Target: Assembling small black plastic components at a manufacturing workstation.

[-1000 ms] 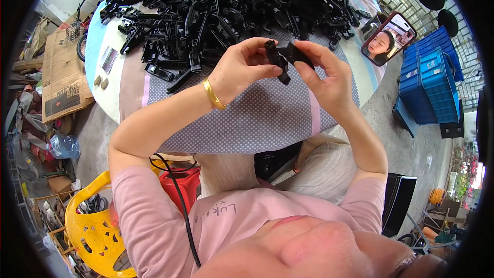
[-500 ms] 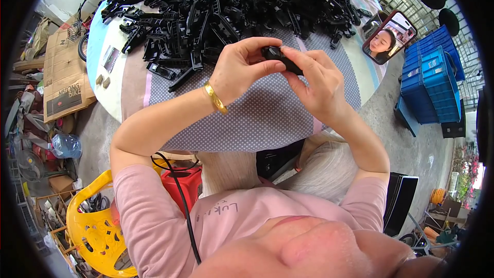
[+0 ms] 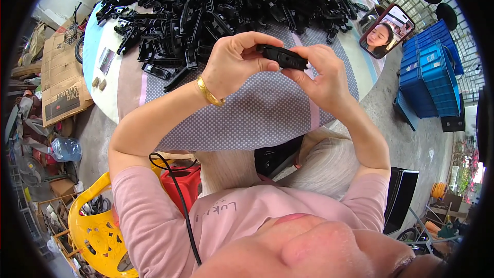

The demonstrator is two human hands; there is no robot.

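Note:
Above the near half of a round cloth-covered table (image 3: 242,118), a small elongated black plastic part (image 3: 285,57) is held between both hands. My left hand (image 3: 239,62), with a gold bracelet at its wrist, pinches the part's left end between thumb and fingers. The right end sits in the bent fingers and thumb of my right hand (image 3: 324,74). Its broad dark side, with small recesses, shows between the hands. Just beyond lies a big heap of similar black plastic parts (image 3: 206,20), spread over the far half of the table.
A phone (image 3: 387,32) stands propped at the table's right edge, a person on its screen. Blue plastic crates (image 3: 429,80) are stacked on the right. To the left stand a flattened cardboard box (image 3: 64,82) and a yellow chair (image 3: 95,226); a red stool (image 3: 180,185) is nearby.
My fingers have drawn apart along the black part, and more of its side is uncovered. My left hand has shifted slightly left. The whole view has shifted a little.

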